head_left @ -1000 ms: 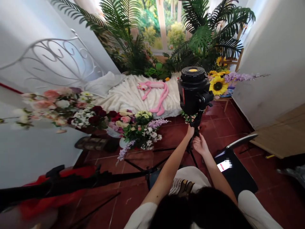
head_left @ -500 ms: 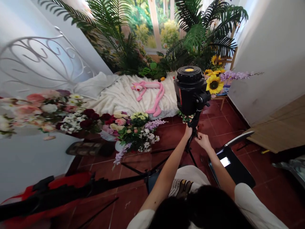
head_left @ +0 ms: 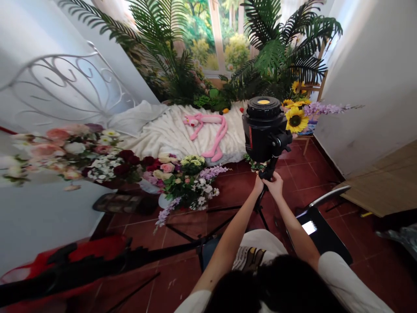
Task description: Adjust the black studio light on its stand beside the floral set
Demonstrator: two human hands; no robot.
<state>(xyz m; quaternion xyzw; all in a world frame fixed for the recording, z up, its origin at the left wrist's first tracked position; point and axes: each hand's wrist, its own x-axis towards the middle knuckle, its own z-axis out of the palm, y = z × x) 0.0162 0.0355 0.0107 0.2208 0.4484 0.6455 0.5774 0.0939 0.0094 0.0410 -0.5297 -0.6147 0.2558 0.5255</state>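
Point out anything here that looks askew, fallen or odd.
A black stand lies flat across the floor over a red cloth, not upright. Both hands grip the pole under the studio light, which stands upright.

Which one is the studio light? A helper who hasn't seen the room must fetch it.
Start at the white blanket under the palms. Right of it, a stand rises from the red tiles. The studio light tops it: a black drum with a yellow centre.

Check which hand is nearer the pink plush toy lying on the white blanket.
Left. The left hand grips the black light stand pole on the side facing the pink plush toy; the right hand holds the same pole on the far side.
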